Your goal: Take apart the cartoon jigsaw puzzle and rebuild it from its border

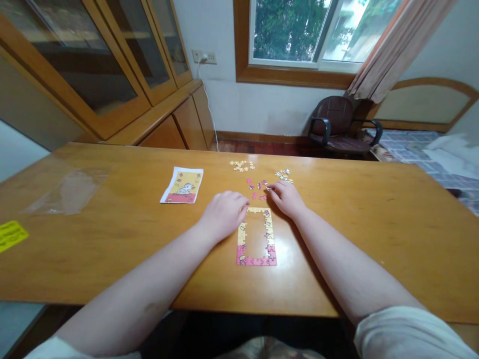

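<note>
On the table lies a jigsaw puzzle border (272, 244), joined into an upright rectangle, yellow above and pink below, with bare wood inside it. My left hand (226, 212) rests over its upper left corner, fingers curled together; anything between them is hidden. Beyond the border, several loose pink puzzle pieces (255, 195) are scattered. At their right edge my right hand (286, 197) reaches in, thumb and forefinger closed on a small puzzle piece (267, 188). A picture sheet (183, 187) with a white cat on yellow and pink lies to the left.
Yellow puzzle pieces (242, 165) form a pile farther back, and pale pieces (285, 175) another beyond my right hand. A clear plastic bag (71, 189) and a yellow label (12, 235) are at the table's left. An office chair (337, 122) stands behind the table.
</note>
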Demonstrator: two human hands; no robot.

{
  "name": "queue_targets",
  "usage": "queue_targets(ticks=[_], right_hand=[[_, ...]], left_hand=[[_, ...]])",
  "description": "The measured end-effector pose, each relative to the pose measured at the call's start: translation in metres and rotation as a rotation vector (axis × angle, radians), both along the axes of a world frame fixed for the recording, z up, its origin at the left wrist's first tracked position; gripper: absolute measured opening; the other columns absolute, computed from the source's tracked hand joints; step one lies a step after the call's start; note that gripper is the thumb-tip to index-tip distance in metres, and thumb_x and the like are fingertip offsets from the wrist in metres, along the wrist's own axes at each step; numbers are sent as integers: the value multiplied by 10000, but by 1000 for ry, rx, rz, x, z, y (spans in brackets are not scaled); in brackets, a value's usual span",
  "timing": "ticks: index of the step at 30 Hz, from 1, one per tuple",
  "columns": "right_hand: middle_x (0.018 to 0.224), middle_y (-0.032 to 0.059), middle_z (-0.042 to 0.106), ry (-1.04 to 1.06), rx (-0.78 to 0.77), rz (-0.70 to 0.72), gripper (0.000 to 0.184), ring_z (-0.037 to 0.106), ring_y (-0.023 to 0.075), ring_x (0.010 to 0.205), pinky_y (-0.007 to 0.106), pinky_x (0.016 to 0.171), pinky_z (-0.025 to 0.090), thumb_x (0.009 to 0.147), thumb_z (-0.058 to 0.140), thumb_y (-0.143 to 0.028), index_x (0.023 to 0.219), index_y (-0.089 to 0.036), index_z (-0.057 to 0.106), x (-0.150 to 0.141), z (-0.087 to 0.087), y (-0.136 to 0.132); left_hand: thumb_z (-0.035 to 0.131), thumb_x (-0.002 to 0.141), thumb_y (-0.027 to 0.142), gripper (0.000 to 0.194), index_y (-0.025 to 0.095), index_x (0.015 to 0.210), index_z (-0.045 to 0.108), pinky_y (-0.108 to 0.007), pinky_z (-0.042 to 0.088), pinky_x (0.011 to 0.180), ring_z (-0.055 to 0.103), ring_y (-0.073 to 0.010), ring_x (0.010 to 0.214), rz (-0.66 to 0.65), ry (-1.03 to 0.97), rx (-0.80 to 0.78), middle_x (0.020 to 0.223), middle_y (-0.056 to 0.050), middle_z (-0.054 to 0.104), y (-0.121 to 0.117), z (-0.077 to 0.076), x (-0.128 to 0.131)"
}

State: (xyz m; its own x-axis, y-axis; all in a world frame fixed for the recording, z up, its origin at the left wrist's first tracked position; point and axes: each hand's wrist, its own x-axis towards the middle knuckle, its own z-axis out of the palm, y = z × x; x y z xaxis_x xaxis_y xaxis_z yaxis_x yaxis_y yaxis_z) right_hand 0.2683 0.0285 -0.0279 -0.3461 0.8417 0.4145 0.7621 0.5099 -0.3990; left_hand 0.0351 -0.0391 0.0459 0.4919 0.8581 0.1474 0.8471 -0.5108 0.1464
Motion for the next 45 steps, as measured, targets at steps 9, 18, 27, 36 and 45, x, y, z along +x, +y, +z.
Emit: queue_targets(ticks=[9, 18, 27, 36, 45], right_hand=[[1002, 98, 717, 60, -60, -240, 325, 632, 248, 929, 415, 883, 461, 800, 445, -102, 1046, -171, 646, 8, -5, 7], [989, 106, 718, -26, -30, -181, 278, 629, 258, 936, 409, 875, 452, 806, 479, -116, 1000, -174, 669, 7, -6, 7], [978, 106, 710, -30, -9, -259, 220, 611, 280, 933, 428, 870, 435, 834, 526, -190, 989, -180, 682, 7, -8, 7], [999, 87, 702, -114, -16, -209, 227, 577, 266, 944, 407, 839, 406, 863, 514, -205, 924, -218, 732, 5, -5, 3], [964, 89, 692, -192, -26, -206, 291, 535, 275, 913, 411, 806, 372, 939, 497, -390, 1030, -257, 740, 0, -3, 2]], left_hand=[[629, 759, 589, 834, 251, 1467, 349, -479, 228, 1153, 297, -311, 1418, -278, 37, -330, 1555, -113, 313, -19, -15, -19], [392, 811, 740, 1034, 103, 1541, 31, -557, -49, 1171, -31, -312, 1480, -267, 228, -404, 1584, -184, -22, -41, -39, -17], [454, 724, 805, 1134, 140, 1545, 42, -609, -122, 1131, -20, -357, 1476, -232, 213, -370, 1592, -180, 60, -28, -45, -24], [510, 705, 779, 1155, 116, 1542, 71, -629, -90, 1131, -12, -391, 1468, -145, 197, -332, 1588, -195, 106, -12, -47, -35], [506, 703, 786, 1169, 115, 1542, 47, -616, -100, 1133, -34, -372, 1472, -143, 195, -335, 1590, -190, 95, -7, -49, -36]])
